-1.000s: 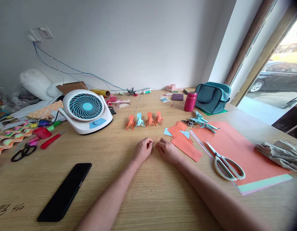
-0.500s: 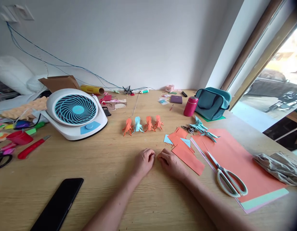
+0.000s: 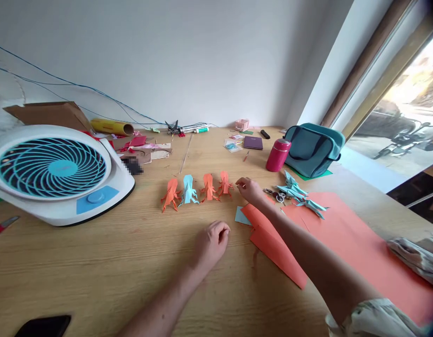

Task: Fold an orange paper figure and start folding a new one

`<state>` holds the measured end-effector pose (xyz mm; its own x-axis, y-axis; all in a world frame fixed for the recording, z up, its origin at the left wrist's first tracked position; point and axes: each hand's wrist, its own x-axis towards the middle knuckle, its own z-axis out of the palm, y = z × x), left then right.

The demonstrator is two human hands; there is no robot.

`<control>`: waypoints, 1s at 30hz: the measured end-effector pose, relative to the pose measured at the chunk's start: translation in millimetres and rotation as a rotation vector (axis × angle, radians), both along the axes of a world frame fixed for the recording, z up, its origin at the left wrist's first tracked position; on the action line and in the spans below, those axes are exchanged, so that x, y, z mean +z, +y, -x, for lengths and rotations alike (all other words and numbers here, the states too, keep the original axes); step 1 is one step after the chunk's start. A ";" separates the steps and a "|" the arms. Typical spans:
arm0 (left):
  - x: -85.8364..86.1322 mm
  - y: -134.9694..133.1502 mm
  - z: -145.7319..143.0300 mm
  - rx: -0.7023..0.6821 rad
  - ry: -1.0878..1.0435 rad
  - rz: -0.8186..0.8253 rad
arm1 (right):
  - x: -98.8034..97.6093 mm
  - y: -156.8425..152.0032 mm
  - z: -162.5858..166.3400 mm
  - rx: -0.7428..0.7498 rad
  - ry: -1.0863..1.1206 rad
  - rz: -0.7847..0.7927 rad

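Observation:
A row of folded paper figures stands on the wooden table (image 3: pixel 107 262): an orange one (image 3: pixel 170 194), a light blue one (image 3: pixel 188 189), and two more orange ones (image 3: pixel 208 187), the rightmost (image 3: pixel 224 183). My right hand (image 3: pixel 249 189) is stretched forward just right of that rightmost figure, fingers curled in a pinch; nothing shows in them. My left hand (image 3: pixel 212 241) rests on the table nearer me, fingers loosely curled, holding nothing. Orange paper pieces (image 3: pixel 272 241) and a small blue piece (image 3: pixel 241 216) lie under my right forearm.
A white and blue desk fan (image 3: pixel 58 173) fills the left. At the right lie blue folded figures (image 3: pixel 300 194), a big orange sheet (image 3: pixel 356 243), a pink bottle (image 3: pixel 277 155), a teal bag (image 3: pixel 312 147) and a crumpled cloth (image 3: pixel 416 255). A black phone (image 3: pixel 44 326) sits at the near edge.
My right hand left the spot beside my left hand and reached forward to the right end of the figure row. The view moved closer and rightward; the left hand stayed curled.

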<state>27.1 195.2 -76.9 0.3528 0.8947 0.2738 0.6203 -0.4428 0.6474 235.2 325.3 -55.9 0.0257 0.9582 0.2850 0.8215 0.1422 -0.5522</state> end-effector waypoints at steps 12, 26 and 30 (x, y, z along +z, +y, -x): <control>2.7 -3.7 1.3 -0.025 -0.019 0.033 | -28.7 -16.2 17.2 0.116 0.172 -0.015; 1.2 -2.6 3.2 -0.064 -0.006 0.027 | -34.3 -16.7 25.6 0.098 0.257 -0.018; 2.5 -3.7 3.3 -0.067 0.015 0.037 | -30.4 -24.9 21.1 0.096 0.261 -0.024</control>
<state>23.7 191.4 -74.4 0.4159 0.8786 0.2348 0.6001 -0.4591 0.6551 214.1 300.4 -86.3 0.0104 0.9529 0.3031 0.6340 0.2281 -0.7389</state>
